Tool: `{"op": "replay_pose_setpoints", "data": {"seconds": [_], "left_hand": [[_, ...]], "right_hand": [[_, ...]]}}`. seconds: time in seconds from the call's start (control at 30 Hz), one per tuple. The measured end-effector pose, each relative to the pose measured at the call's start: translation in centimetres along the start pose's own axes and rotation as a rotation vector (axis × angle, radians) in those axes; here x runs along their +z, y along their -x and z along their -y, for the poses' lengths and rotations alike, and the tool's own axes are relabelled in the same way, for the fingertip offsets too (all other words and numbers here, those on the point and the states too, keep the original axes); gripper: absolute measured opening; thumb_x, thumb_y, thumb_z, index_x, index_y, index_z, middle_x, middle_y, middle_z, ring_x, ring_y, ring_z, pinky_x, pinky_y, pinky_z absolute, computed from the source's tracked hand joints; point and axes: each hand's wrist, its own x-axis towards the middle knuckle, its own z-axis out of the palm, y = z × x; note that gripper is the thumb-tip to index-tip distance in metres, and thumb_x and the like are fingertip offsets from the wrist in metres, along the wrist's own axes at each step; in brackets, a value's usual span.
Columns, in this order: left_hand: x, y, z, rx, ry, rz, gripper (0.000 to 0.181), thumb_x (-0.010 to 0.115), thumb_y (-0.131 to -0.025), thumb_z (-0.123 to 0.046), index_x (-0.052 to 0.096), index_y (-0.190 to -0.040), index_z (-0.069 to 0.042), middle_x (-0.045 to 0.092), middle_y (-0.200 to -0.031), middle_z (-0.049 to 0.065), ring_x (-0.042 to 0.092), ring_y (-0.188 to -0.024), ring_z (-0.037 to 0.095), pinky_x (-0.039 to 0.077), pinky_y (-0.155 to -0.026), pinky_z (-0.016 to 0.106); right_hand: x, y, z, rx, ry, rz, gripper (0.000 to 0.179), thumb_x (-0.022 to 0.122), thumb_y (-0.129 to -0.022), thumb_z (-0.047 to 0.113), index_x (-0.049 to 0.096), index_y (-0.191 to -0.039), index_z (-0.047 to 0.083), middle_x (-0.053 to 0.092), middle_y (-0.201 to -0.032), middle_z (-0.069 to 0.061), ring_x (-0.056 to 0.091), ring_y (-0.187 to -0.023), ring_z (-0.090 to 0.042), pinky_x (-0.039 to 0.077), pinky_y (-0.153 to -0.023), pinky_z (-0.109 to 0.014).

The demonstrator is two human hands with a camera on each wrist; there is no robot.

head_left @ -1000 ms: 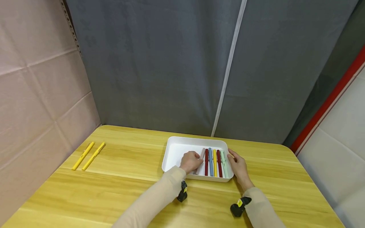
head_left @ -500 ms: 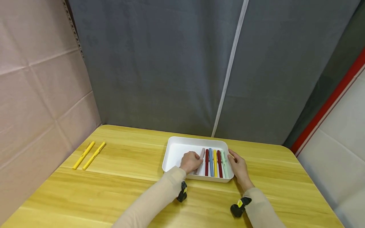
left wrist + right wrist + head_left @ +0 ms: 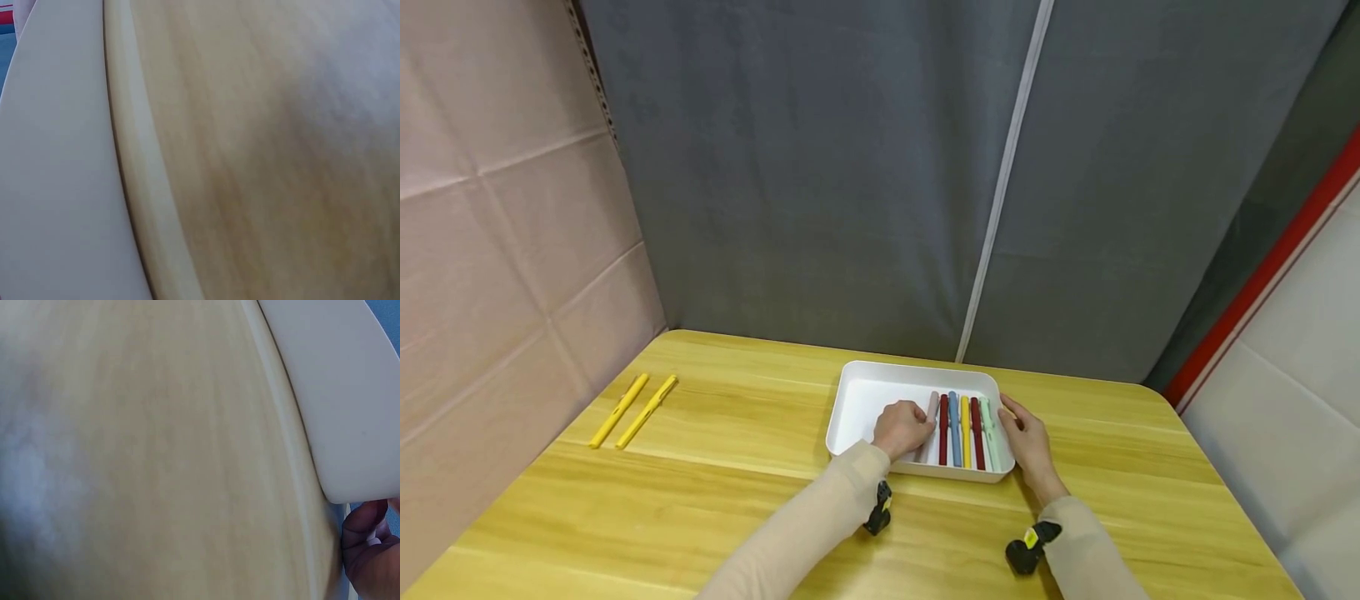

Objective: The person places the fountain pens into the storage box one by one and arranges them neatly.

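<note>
A white tray (image 3: 880, 373) stands on the table with a row of pens in its right part. Inside it, my left hand (image 3: 901, 429) pinches a pale greyish-pink pen (image 3: 933, 406), the leftmost in the row; its lower part is partly hidden. To the right of that lie a dark red pen (image 3: 943, 429), a blue pen (image 3: 955, 429), a yellow pen (image 3: 966, 433), a second dark red pen (image 3: 977, 433) and a mint-green pen (image 3: 989, 433). My right hand (image 3: 1030, 442) holds the tray at its right wall. In the right wrist view, curled fingers (image 3: 369, 544) show beside the tray's corner.
Two yellow pens, one (image 3: 619, 410) beside the other (image 3: 647, 412), lie apart at the left of the wooden table (image 3: 737, 492). A grey curtain (image 3: 820, 183) hangs behind the table's far edge. The left wrist view shows the tray's outer wall (image 3: 62, 156) and tabletop.
</note>
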Motion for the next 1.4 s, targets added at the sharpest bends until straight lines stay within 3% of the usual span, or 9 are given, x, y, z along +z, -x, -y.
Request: {"op": "replay_pose_setpoints", "data": {"seconds": [0.27,0.67,1.03,1.4], "left_hand": [[0.10,0.08,0.21,0.038,-0.006,-0.008,0.019,0.068,-0.084,-0.025,0.069,-0.088,-0.006,0.066,-0.075,0.003,0.056,-0.064,0.011,0.042,-0.058,0.026],[0.24,0.18,0.14,0.038,0.072,0.027,0.022,0.066,-0.085,-0.019,0.066,-0.098,-0.001,0.063,-0.059,0.000,0.060,-0.049,0.007,0.045,-0.057,0.020],[0.52,0.15,0.32,0.034,0.075,0.036,0.027,0.065,-0.086,-0.019,0.063,-0.105,-0.001,0.061,-0.052,-0.001,0.058,-0.047,0.007,0.043,-0.058,0.021],[0.59,-0.03,0.43,0.046,0.069,0.034,0.027,0.065,-0.085,-0.019,0.063,-0.106,-0.001,0.061,-0.052,-0.001,0.058,-0.046,0.007,0.042,-0.056,0.021]], "right_hand": [[0.07,-0.02,-0.07,-0.007,0.001,-0.006,0.044,0.042,-0.101,0.025,0.041,-0.142,0.010,0.045,-0.138,-0.018,0.044,-0.103,-0.024,0.040,-0.074,-0.020],[0.06,0.00,0.09,0.001,0.001,-0.005,0.044,0.042,-0.101,0.026,0.041,-0.143,0.011,0.045,-0.137,-0.017,0.043,-0.102,-0.024,0.040,-0.072,-0.019],[0.01,0.01,-0.07,0.004,0.004,0.004,0.045,0.042,-0.101,0.026,0.040,-0.143,0.012,0.040,-0.142,-0.017,0.041,-0.105,-0.025,0.038,-0.079,-0.024],[0.06,-0.05,-0.09,0.004,0.004,-0.002,0.044,0.041,-0.101,0.025,0.040,-0.143,0.011,0.042,-0.141,-0.017,0.042,-0.104,-0.025,0.038,-0.078,-0.024]]}}
